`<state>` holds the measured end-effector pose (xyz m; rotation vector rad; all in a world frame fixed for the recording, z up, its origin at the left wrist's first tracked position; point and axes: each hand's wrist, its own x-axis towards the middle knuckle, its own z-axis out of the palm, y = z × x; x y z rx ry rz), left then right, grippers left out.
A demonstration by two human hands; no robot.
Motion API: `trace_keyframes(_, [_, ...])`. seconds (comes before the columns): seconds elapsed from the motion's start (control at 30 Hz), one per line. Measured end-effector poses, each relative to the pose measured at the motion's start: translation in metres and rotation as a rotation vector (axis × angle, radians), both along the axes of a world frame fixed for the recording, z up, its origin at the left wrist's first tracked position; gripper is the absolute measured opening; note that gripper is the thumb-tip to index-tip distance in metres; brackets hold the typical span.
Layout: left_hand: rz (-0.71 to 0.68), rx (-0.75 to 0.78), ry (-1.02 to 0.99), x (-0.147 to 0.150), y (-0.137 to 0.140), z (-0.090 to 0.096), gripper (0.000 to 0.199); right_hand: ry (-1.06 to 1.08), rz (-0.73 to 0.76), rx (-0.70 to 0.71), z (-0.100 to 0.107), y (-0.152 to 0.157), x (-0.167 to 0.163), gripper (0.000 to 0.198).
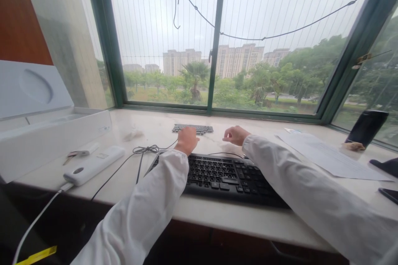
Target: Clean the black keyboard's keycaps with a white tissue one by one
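Note:
A black keyboard (pixel 214 174) lies on the white sill. Many of its key positions look bare of caps, while several caps remain at its near edge and right side. Beyond it, dark keycaps (pixel 202 129) are set out in rows. My left hand (pixel 187 140) reaches over the keyboard's far edge to the near side of these rows. Its thumb points right; its other fingers are hidden behind the back of the hand. To the right of the rows, my right hand (pixel 235 135) hovers with fingers curled in; whatever they hold, if anything, cannot be made out.
An open white box (pixel 56 132), a white power bank (pixel 93 165) with a cable and a key (pixel 73 155) are at left. A tied black cable (pixel 146 149) runs beside the keyboard. Paper sheets (pixel 329 153) and a propped phone (pixel 367 130) stand right. Windows rise behind.

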<state>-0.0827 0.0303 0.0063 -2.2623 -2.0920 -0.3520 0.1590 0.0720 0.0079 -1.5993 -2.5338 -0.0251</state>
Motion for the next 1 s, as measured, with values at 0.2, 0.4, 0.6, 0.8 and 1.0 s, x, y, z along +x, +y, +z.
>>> trace_keyframes(0.2, [-0.033, 0.016, -0.025, -0.001, 0.001, -0.003, 0.039, -0.181, -0.005, 0.112, -0.004, 0.065, -0.044, 0.023])
trace_keyframes(0.4, [-0.043, 0.076, -0.051, 0.001, -0.001, -0.004, 0.029, -0.337, 0.034, 0.157, -0.024, 0.098, -0.067, 0.017])
trace_keyframes(0.6, [-0.034, 0.125, -0.049, 0.004, 0.000, -0.008, 0.024, -0.397, 0.049, 0.206, -0.032, 0.107, -0.069, 0.024])
trace_keyframes(0.8, [-0.056, 0.216, -0.067, 0.006, 0.001, -0.009, 0.024, -0.280, 0.043, 0.267, -0.016, 0.083, -0.054, 0.028])
trace_keyframes(1.0, [-0.192, 0.358, -0.137, 0.013, -0.002, -0.008, 0.033, 0.404, 0.009, 0.005, 0.011, 0.029, -0.040, 0.030])
